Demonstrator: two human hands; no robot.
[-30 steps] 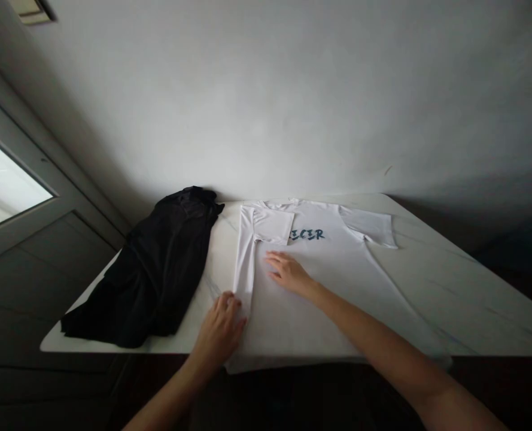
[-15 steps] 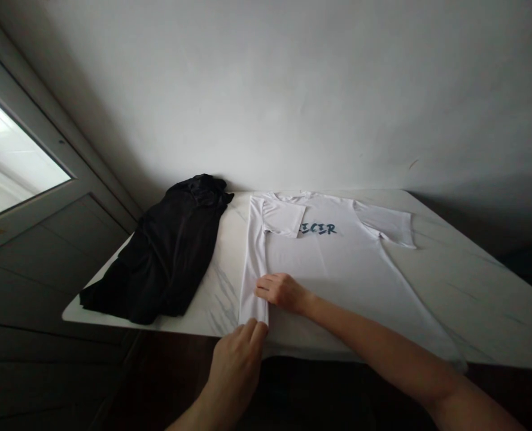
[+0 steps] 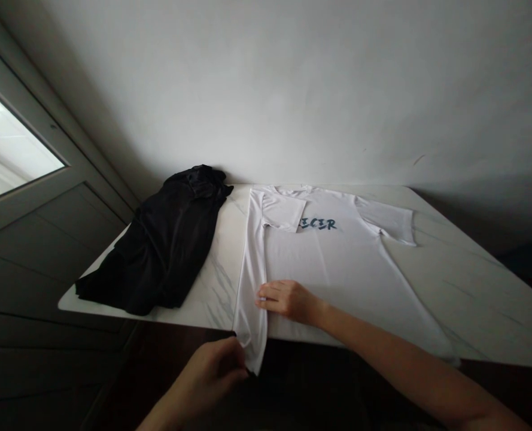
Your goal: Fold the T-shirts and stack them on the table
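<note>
A white T-shirt with dark lettering lies spread on the table. Its left side is folded inward in a long strip, and the left sleeve lies over part of the lettering. My right hand rests on the folded strip near the bottom, fingers laid flat across its inner edge. At the table's front edge my left hand pinches the bottom corner of the strip. That hem end hangs down past the edge, and the fingertips are partly hidden.
A black garment lies heaped on the left of the marble-patterned table. Behind the table stands a pale wall. A grey door with a glass pane is at the left.
My left hand has moved left and down, drawing the strip's hem end over the table edge. My right hand has shifted slightly, its fingers flatter on the shirt. The view has tilted slightly.
</note>
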